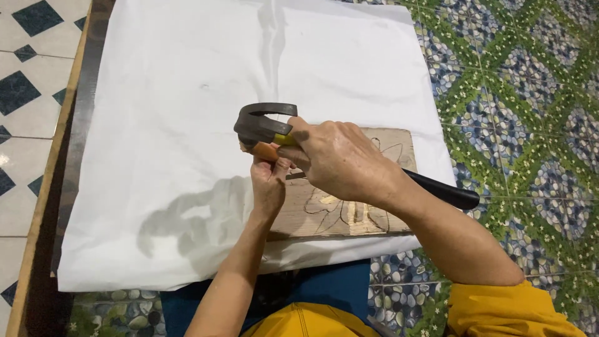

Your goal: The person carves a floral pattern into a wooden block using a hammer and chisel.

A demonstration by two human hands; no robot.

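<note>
A wooden strip borders the far left, beside white floor tiles with dark diamonds. A white cloth covers most of the desk and carries the shadow of the hands at lower left of centre. The left hand rises from below, its fingers clenched around a wooden chisel handle, which stands over the left end of a wooden board. The chisel tip is hidden behind the hand. The hammer has a dark steel head with a curved claw; the head sits directly on top of the chisel handle, touching it or just above it. The right hand grips the hammer close under the head, fingers clenched over a yellow section of the shaft, and the black grip projects to the right past the wrist. The board lies on the cloth and bears a pencilled flower outline, with pale cut patches near its lower edge. A pebble-patterned green floor fills the right side. Yellow sleeves show at the bottom.
</note>
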